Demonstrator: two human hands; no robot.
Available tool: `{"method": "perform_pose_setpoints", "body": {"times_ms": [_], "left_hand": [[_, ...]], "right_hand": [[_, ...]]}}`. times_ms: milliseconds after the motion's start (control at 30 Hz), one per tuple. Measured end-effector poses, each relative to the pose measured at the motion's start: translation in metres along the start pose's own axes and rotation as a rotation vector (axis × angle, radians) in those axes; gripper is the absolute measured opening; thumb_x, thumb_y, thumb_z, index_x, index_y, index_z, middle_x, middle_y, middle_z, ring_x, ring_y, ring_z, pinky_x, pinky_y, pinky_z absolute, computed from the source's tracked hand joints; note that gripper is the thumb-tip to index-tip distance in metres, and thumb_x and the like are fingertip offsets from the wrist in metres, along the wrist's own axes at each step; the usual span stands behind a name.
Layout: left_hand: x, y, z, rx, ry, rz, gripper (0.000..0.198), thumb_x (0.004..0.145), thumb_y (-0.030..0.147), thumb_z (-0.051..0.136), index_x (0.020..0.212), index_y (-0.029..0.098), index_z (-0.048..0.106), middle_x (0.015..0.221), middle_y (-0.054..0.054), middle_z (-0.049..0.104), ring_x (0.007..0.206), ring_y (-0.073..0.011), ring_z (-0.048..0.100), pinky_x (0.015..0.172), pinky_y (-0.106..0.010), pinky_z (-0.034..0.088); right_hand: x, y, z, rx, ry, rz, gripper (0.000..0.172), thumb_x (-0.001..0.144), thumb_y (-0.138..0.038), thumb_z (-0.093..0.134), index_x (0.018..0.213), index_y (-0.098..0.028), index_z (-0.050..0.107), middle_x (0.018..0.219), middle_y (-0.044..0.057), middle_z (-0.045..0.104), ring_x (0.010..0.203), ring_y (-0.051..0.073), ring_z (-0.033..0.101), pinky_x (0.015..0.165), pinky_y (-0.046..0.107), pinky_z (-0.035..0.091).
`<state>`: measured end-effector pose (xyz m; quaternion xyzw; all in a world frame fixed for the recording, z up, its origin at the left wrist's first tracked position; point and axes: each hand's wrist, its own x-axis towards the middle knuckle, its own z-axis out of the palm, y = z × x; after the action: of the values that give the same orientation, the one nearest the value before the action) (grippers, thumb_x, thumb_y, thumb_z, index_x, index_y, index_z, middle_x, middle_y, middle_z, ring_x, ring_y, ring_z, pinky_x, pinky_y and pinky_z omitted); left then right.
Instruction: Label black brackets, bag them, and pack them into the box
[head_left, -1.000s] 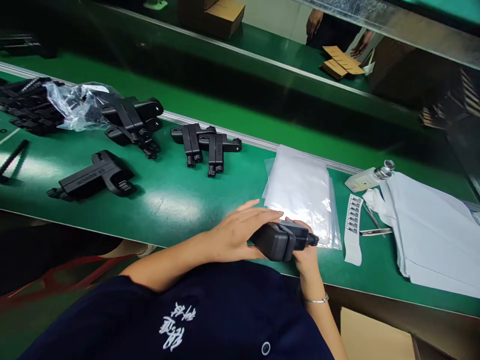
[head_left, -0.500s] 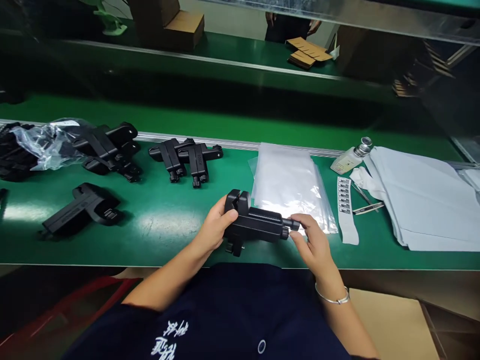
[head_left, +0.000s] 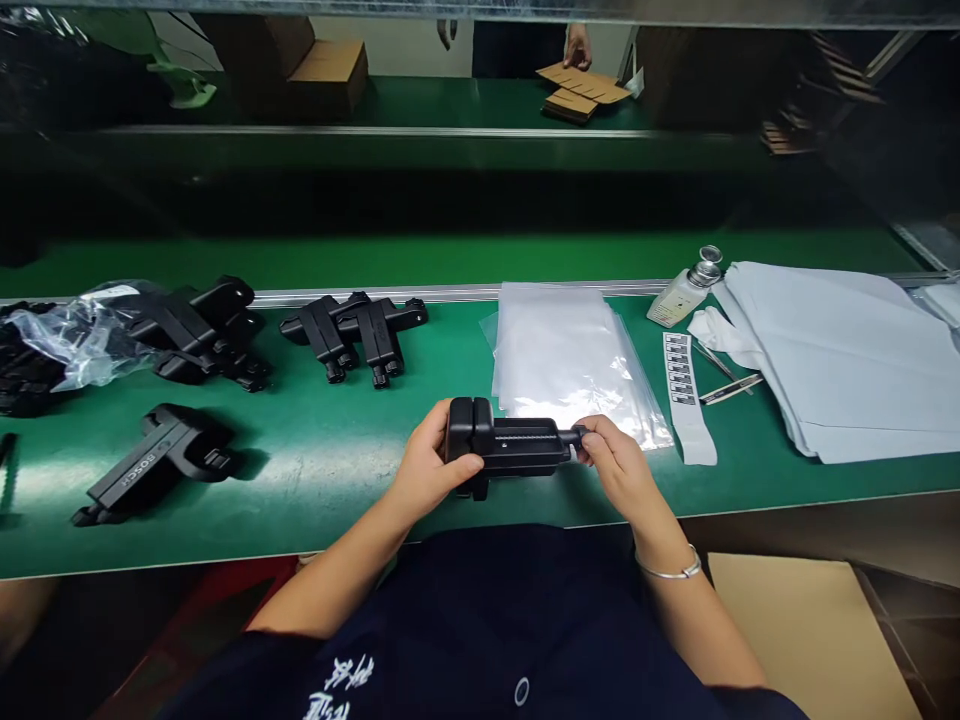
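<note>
The black clamp (head_left: 510, 446) is held just above the counter's (head_left: 337, 440) near edge. The left hand (head_left: 429, 470) is wrapped around its blocky end, and the right hand (head_left: 619, 472) pinches the knob (head_left: 576, 437) at the other end. The step looks like turning or checking that knob, which calls for a steady left grip.

Bright light from above leaves a white shine on the green table (head_left: 330, 455) and the clear bags (head_left: 562, 350). The black part (head_left: 517, 445) looks sharp. The far top is dark.
</note>
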<state>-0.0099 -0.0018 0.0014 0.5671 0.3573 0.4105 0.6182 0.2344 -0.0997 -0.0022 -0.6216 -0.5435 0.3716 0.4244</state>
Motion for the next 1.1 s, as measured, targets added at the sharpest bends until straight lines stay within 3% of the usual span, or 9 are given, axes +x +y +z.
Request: {"method": "perform_pose_setpoints", "body": {"times_ms": [200,333,533,767,967,1100], "left_hand": [[0.002,-0.002,0.0,0.005,0.052,-0.061,0.053,0.072,0.061,0.076,0.103,0.019,0.068,0.087,-0.003,0.065,0.077,-0.018,0.06,0.067,-0.026,0.048],[0.001,0.001,0.0,0.097,0.023,-0.012,0.061,0.061,0.057,0.085,0.106,0.019,0.068,0.09,-0.003,0.067,0.081,-0.0199,0.061,0.07,-0.028,0.049],[0.007,-0.001,0.005,-0.119,0.086,-0.202,0.054,0.066,0.059,0.082,0.097,0.017,0.068,0.079,0.0,0.063,0.068,-0.0134,0.057,0.061,-0.022,0.046],[0.01,0.003,0.011,-0.145,0.133,-0.283,0.057,0.059,0.059,0.086,0.092,0.016,0.069,0.079,-0.001,0.067,0.069,-0.0146,0.06,0.061,-0.023,0.048],[0.011,0.007,0.014,-0.161,0.159,-0.341,0.057,0.054,0.058,0.088,0.089,0.016,0.069,0.074,0.0,0.067,0.064,-0.0137,0.06,0.059,-0.023,0.049],[0.014,0.009,0.013,-0.203,0.18,-0.367,0.058,0.054,0.059,0.088,0.086,0.016,0.069,0.069,0.001,0.066,0.059,-0.0124,0.059,0.055,-0.022,0.048]], "right_hand": [[-0.001,0.002,0.0,-0.007,0.038,-0.055,0.025,0.098,-0.042,0.052,0.114,-0.023,0.057,0.094,0.004,0.065,0.085,0.02,0.062,0.073,0.031,0.048],[0.0,0.004,-0.001,0.028,0.003,-0.002,0.025,0.102,-0.041,0.043,0.1,-0.023,0.06,0.076,0.0,0.062,0.071,0.018,0.06,0.068,0.03,0.047],[0.0,0.003,0.001,-0.077,0.04,-0.06,0.028,0.097,-0.039,0.05,0.12,-0.023,0.056,0.098,0.005,0.066,0.089,0.022,0.064,0.078,0.034,0.051],[0.004,-0.003,-0.001,-0.116,0.071,-0.039,0.027,0.097,-0.038,0.048,0.115,-0.021,0.058,0.087,0.004,0.064,0.074,0.02,0.061,0.069,0.032,0.05],[0.004,-0.001,0.0,-0.044,0.053,-0.006,0.026,0.097,-0.038,0.05,0.115,-0.022,0.058,0.086,0.003,0.061,0.075,0.019,0.059,0.068,0.031,0.048],[0.002,0.002,0.001,0.1,0.061,0.013,0.038,0.097,-0.041,0.052,0.131,-0.024,0.05,0.091,0.003,0.06,0.081,0.019,0.06,0.073,0.033,0.05]]}}
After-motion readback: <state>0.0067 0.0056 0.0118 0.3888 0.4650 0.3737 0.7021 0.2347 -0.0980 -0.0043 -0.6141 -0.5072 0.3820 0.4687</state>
